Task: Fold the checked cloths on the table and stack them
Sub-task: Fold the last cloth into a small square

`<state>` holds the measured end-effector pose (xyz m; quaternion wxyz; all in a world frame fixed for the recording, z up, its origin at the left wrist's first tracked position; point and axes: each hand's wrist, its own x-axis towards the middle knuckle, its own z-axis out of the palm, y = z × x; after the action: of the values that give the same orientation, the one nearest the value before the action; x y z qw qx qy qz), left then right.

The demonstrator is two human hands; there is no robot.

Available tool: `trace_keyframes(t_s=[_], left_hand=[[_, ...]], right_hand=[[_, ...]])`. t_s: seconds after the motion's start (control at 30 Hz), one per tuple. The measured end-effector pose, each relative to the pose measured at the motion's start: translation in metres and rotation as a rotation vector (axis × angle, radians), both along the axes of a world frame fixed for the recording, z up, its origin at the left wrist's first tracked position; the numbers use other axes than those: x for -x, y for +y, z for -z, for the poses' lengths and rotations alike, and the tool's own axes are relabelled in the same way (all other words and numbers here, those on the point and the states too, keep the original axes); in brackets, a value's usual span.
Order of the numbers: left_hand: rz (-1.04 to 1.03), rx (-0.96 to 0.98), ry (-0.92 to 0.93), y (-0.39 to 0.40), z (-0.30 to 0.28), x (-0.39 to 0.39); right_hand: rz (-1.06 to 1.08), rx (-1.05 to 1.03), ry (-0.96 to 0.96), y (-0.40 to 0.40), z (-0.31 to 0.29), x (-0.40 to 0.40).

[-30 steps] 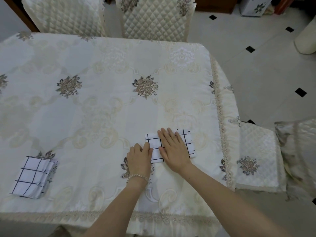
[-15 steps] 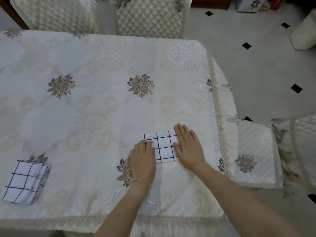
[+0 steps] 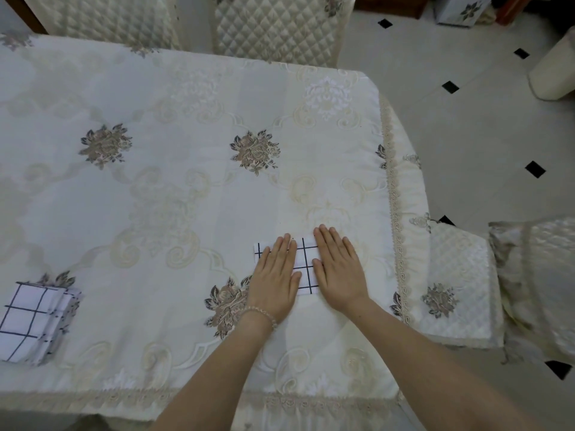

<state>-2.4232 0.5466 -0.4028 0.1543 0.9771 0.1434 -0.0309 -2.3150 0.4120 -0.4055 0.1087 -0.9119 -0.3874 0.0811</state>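
Observation:
A small white cloth with a black grid, folded into a rectangle, lies flat near the table's front right. My left hand lies flat on its left part, fingers together. My right hand lies flat on its right edge. Only the strip between the two hands shows. A stack of folded checked cloths rests at the front left of the table, far from both hands.
The table carries a cream embroidered tablecloth with flower motifs. Two quilted chairs stand at the far side. Another quilted chair seat sits close to the table's right edge. Tiled floor lies to the right.
My right hand slid from the middle of the cloth to its right edge. My left hand moved forward from the near left corner onto the cloth's left part.

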Motion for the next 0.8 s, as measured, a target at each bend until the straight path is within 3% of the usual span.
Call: trace_keyframes(t_s=[0.6, 0.8], left_hand=[[-0.058, -0.036, 0.027, 0.028, -0.002, 0.028], [-0.040, -0.066, 0.064, 0.030, -0.010, 0.029]], right_hand=[[0.007, 0.025, 0.044, 0.000, -0.006, -0.001], [-0.016, 0.133, 0.100, 0.005, -0.019, 0.001]])
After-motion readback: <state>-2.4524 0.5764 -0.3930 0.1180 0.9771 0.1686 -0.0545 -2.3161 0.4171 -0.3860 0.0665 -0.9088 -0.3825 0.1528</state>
